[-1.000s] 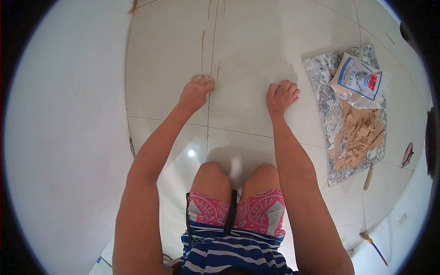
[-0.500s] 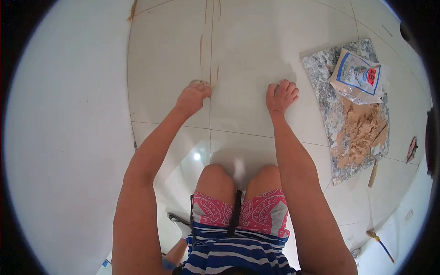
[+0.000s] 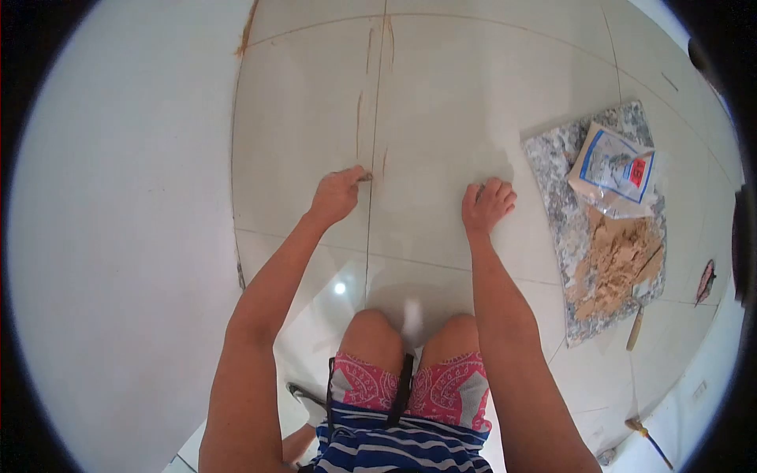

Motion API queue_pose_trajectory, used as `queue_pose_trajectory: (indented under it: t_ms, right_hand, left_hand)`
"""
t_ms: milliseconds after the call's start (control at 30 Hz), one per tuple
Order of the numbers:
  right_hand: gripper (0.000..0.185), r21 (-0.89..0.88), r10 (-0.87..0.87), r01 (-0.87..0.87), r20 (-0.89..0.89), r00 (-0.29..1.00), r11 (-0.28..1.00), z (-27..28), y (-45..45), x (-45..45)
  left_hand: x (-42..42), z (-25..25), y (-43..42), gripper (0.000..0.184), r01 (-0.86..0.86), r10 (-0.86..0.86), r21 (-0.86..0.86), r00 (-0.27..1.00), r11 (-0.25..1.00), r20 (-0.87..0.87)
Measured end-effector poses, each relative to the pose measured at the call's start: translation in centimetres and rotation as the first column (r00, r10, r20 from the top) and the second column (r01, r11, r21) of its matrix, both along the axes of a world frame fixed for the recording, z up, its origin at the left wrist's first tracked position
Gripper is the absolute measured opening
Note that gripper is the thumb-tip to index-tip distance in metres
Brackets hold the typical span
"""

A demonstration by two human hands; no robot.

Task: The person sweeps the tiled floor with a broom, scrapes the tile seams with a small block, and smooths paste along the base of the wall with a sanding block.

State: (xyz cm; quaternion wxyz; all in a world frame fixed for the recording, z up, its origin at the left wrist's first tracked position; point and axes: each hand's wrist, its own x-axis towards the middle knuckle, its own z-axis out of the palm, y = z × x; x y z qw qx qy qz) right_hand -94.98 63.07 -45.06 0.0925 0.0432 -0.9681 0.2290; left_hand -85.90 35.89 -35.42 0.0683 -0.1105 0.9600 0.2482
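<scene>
My left hand (image 3: 337,195) is closed on a small, flat, dark-edged piece whose kind I cannot make out. Its tip lies at the dark joint between the pale floor tiles (image 3: 430,102), below brown streaks of filler (image 3: 359,126) running alongside that joint. To the right, my right hand (image 3: 489,206) rests on a tile with its fingers curled. A bit of something dark shows between its thumb and forefinger, too little to name.
At right lies a mottled stone-patterned board (image 3: 552,177), bearing an opened powder bag (image 3: 617,169), a heap of tan paste (image 3: 619,256) and a wooden-handled trowel (image 3: 635,327). A yellow-and-blue handled tool (image 3: 648,441) lies lower right. A white wall (image 3: 118,236) rises at left.
The whole view has shifted, so the floor and board sit lower. My left hand has turned, its piece now pointing right at the joint. My right hand stays resting in nearly the same place.
</scene>
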Motion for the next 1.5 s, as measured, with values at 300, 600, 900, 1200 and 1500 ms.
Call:
queue_pose_trajectory:
  t_ms: [300, 600, 900, 1200, 1500]
  right_hand:
    - [0.028, 0.104, -0.033, 0.021, 0.112, 0.993, 0.994, -0.3, -0.3, -0.3]
    - [0.027, 0.180, -0.027, -0.004, 0.167, 0.986, 0.984, -0.2, -0.6, -0.4]
    - [0.032, 0.252, -0.027, -0.021, 0.186, 0.982, 0.968, -0.2, -1.1, -0.1]
    - [0.034, 0.289, 0.012, -0.053, 0.143, 0.990, 0.956, -0.9, -0.3, 0.2]
    - [0.035, 0.367, -0.012, -0.014, 0.067, 0.998, 0.930, -1.1, -0.9, 0.3]
  left_hand:
    - [-19.7, -2.5, -8.9, 0.023, -0.214, 0.175, -0.032, 0.869, 0.976, -0.463]
    - [-27.9, -6.7, -12.7, 0.032, -0.013, -0.043, -0.183, 0.953, 0.983, -0.299]
    - [-6.6, -5.1, -5.1, 0.031, -0.061, 0.094, 0.129, 0.958, 0.990, -0.271]
    - [3.3, -2.0, 3.5, 0.026, -0.379, 0.378, 0.168, 0.925, 0.910, 0.036]
    - [9.2, -0.1, 8.1, 0.024, -0.160, 0.884, 0.889, 0.129, -0.428, 0.449]
